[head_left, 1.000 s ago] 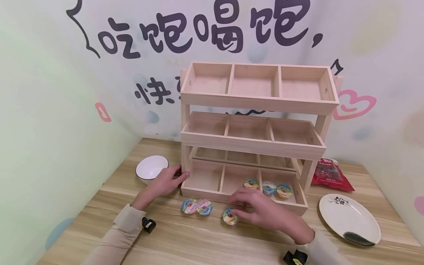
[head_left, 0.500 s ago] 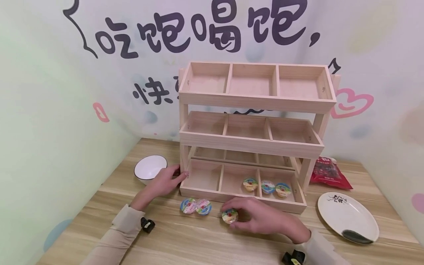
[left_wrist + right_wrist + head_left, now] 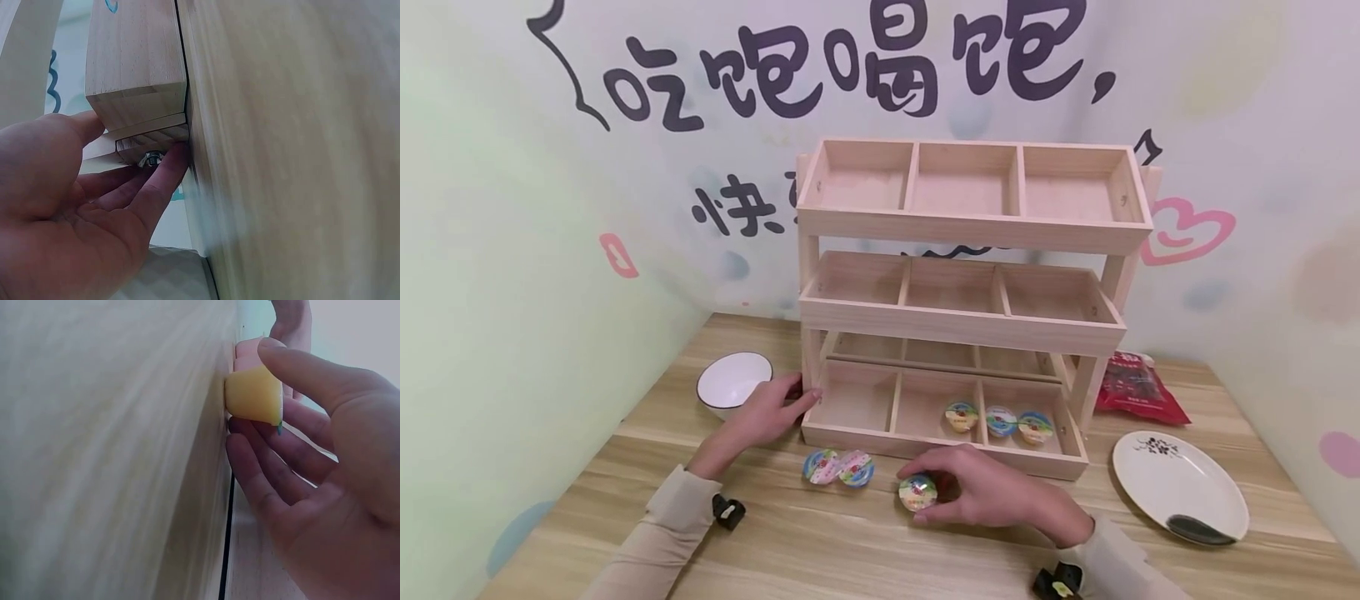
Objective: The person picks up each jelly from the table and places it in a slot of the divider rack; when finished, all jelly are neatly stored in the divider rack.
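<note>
In the head view my right hand is curled round a yellow jelly cup standing on the table before the rack. Its thumb lies at the lid edge, as the right wrist view shows, with fingers on the cup's other side. My left hand grips the lower left post of the wooden three-tier rack, thumb on one side and fingers on the other. Two joined pink jelly cups lie between the hands. In the bottom tier sit a yellow cup in the middle compartment and two joined cups in the right one.
A white bowl stands behind my left hand, close to the rack's left side. To the right of the rack are a red snack bag and an oval white plate. A printed cloth encloses the table at back and sides.
My right hand has come down round the loose yellow jelly cup, its thumb and fingers closing about it. The left hand keeps its hold on the rack. The head view has shifted slightly.
</note>
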### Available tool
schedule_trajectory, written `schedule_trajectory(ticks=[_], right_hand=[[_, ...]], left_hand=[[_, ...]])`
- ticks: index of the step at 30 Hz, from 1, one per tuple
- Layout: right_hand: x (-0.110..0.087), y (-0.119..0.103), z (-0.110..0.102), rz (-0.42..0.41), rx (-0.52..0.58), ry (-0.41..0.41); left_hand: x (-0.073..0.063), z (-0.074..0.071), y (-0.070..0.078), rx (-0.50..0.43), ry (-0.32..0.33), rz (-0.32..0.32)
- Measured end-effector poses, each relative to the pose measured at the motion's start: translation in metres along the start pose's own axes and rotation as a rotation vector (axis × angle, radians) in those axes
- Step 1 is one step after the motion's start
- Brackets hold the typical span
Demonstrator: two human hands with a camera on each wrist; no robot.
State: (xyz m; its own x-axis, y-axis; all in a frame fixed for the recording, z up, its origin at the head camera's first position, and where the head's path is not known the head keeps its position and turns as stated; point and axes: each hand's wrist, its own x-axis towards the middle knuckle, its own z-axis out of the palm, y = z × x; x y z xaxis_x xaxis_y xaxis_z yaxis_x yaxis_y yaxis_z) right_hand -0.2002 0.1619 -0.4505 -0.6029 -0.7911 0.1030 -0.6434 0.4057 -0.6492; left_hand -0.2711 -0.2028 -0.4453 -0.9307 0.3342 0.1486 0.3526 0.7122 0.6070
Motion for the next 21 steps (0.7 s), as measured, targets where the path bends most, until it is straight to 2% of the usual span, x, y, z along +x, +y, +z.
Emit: schedule_trajectory(ticks=[8, 16, 21], right_hand=[[-0.001, -0.004, -0.001, 0.025, 0.031, 0.044], [0.002, -0.010, -0.006, -0.034, -0.012, 0.206], [0.005, -0.012, -0.017, -0.037, -0.063, 0.307]], left_hand=[[0.004, 0.002, 0.001, -0.011, 0.002, 0.019], [0.002, 0.001, 0.002, -0.020, -0.009, 0.012], [0.002, 0.000, 0.000, -0.023, -0.009, 0.022]])
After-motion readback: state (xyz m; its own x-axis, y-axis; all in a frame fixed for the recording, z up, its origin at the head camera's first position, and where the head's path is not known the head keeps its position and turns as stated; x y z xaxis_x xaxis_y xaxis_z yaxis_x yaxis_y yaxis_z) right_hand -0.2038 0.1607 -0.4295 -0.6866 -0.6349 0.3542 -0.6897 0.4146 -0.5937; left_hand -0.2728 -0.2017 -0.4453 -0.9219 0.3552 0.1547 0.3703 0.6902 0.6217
